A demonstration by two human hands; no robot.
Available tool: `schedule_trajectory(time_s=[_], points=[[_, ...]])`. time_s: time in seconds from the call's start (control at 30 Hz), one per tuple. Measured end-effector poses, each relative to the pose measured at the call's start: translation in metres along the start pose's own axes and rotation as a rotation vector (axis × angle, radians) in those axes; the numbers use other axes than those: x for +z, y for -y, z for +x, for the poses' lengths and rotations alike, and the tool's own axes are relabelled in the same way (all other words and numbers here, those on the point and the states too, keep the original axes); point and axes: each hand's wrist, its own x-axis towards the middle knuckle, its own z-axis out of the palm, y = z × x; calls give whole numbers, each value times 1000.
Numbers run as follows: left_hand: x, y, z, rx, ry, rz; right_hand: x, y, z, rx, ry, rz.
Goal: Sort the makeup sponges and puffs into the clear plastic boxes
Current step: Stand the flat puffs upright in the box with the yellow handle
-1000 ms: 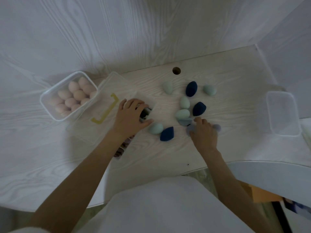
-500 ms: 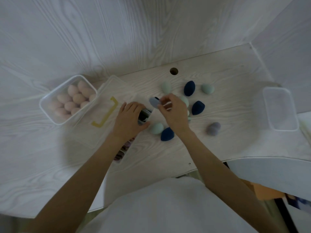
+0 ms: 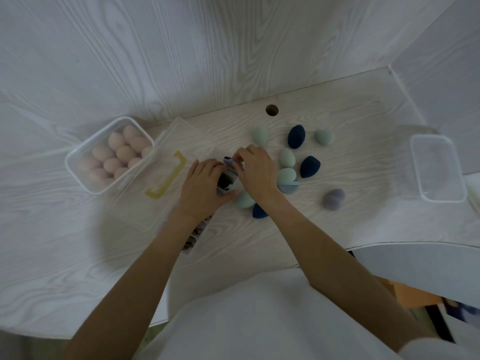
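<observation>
Your left hand [image 3: 201,189] steadies the narrow clear plastic box [image 3: 225,181] mid-counter so your right hand [image 3: 255,168], grip pinching what looks like a grey-blue sponge [image 3: 228,161], can tuck it inside.

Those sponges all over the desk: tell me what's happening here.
A person is sorting them. The right hand pinches a flat blue-grey puff over a narrow clear box that the left hand steadies. Pink sponges fill the box on the left; green, navy and one purple sponge lie loose.
</observation>
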Motion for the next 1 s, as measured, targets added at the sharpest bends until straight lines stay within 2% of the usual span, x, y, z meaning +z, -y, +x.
schedule_trajectory(time_s=[0.23, 0.4, 0.57, 0.63, 0.73, 0.83, 0.9, 1.0], points=[[-1, -1, 0, -29, 13, -46, -1, -3, 5, -10, 170, -29], [-6, -9, -2, -125, 28, -142, 3, -10, -4, -14, 108, 56], [-6, -14, 3, -172, 17, -23, -12, -24, -27, -122, 42, 134], [-6, -13, 3, -178, 22, -16, -27, -41, -40, -38, -39, 163], [-7, -12, 2, -171, 33, -17, -43, -75, -59, 253, -139, 147], [-9, -11, 3, -143, 45, 13, -40, -96, -66, 480, 1, 59], [-11, -9, 4, -117, 45, 23, -32, -99, -63, 497, 120, 10], [-15, -7, 7, -80, 51, 41, -24, -97, -59, 477, 164, -12]])
